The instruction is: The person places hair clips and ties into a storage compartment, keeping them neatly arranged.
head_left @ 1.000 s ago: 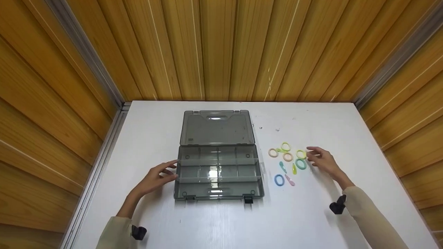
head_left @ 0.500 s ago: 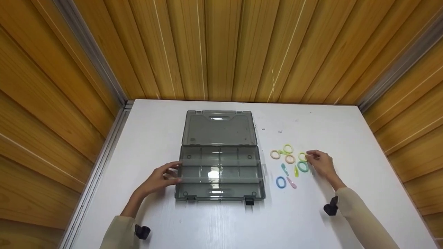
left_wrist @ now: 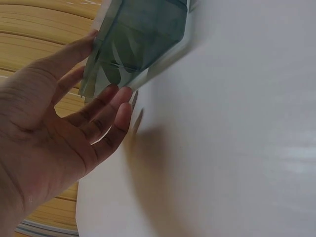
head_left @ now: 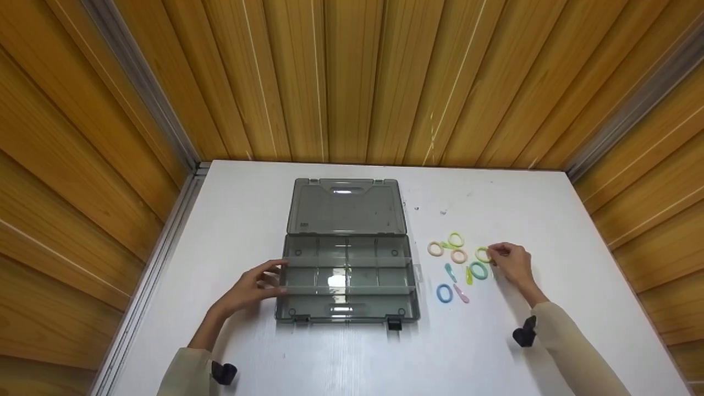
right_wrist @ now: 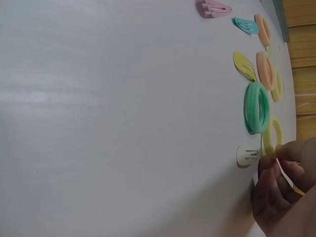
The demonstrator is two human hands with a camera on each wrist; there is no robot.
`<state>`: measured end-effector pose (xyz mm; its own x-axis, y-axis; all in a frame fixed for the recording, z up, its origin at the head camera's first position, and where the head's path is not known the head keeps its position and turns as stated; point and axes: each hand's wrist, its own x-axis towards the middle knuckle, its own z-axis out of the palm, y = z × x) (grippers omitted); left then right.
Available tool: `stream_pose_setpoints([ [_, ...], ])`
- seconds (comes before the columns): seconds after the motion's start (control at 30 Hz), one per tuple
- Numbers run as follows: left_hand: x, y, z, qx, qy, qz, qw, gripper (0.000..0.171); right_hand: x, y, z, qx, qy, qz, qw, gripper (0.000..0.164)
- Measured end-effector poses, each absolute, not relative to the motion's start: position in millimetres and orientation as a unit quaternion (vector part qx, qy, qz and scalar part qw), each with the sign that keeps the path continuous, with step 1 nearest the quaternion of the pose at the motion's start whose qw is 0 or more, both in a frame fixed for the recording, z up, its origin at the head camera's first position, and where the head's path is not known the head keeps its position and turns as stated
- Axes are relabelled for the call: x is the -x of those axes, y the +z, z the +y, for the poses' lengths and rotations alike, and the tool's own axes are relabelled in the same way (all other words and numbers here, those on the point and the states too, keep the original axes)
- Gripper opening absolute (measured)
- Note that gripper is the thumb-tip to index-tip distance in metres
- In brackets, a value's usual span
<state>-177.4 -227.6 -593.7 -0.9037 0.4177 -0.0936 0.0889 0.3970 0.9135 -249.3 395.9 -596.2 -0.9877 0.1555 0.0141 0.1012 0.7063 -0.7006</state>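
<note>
My right hand (head_left: pixel 512 264) pinches the rim of a yellow hair tie (right_wrist: pixel 279 134) between thumb and fingertip, at the right of the table. Close by lie a green hair tie (right_wrist: pixel 252 109) and a white hair clip (right_wrist: pixel 247 155). On the other side, my left hand (head_left: pixel 247 289) touches the left wall of a grey, see-through divided box (head_left: pixel 352 304) with relaxed fingers. The box's lid (head_left: pixel 346 212) is folded back flat, away from me. Seen in the left wrist view, the left fingertips are at the box's (left_wrist: pixel 148 37) edge.
Right of the box lie peach hair ties (head_left: pixel 429 249), a blue hair tie (head_left: pixel 439 293), another yellow hair tie (head_left: pixel 450 240), a pink hair clip (head_left: pixel 461 294), a turquoise hair clip (head_left: pixel 450 271) and a yellow hair clip (head_left: pixel 469 275). Wooden panels (head_left: pixel 352 82) stand behind the white table (head_left: pixel 341 363).
My right hand has moved in to the yellow hair tie, and its fingers have come together on the rim. The left hand stays at the box's left side.
</note>
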Motion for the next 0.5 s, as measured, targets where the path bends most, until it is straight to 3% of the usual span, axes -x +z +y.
stream_pose_setpoints([
  [0.5,175,-592,-229,-0.161,0.522,0.821,0.162,0.068,237,-572,388,0.061,0.451,-0.890,0.035,0.027],
])
